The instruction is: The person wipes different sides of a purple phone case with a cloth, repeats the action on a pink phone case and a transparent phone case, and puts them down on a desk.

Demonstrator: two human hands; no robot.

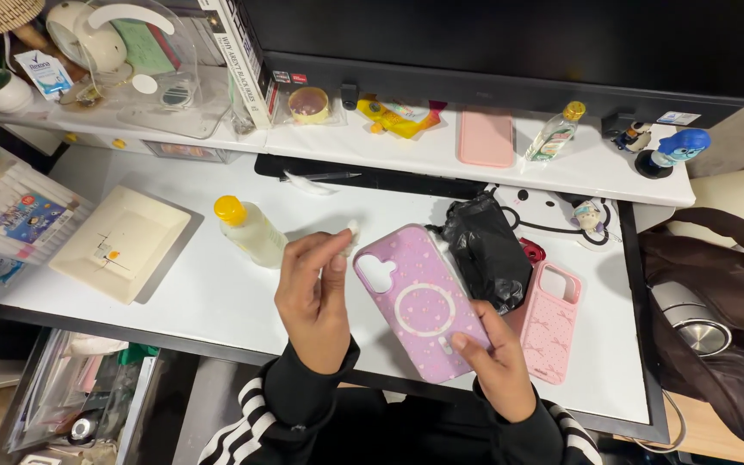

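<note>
My right hand (pixel 497 368) holds a purple phone case (pixel 419 297) by its lower end, tilted over the white desk (pixel 217 293); the case has a white ring and a camera cut-out. My left hand (pixel 313 297) is raised just left of the case, its fingers pinched on a small white swab (pixel 351 232). A clear bottle with a yellow cap (pixel 250 231) lies on the desk just left of that hand. A pink phone case (pixel 551 320) rests on the desk to the right of my right hand.
A crumpled black plastic bag (pixel 484 250) sits behind the purple case. A cream square tray (pixel 120 243) lies at the left. The raised white shelf (pixel 389 146) carries a pink case (pixel 486 138), a small bottle (pixel 554 132), a tape roll (pixel 308 104) and figurines. A brown bag (pixel 725 301) hangs at the right.
</note>
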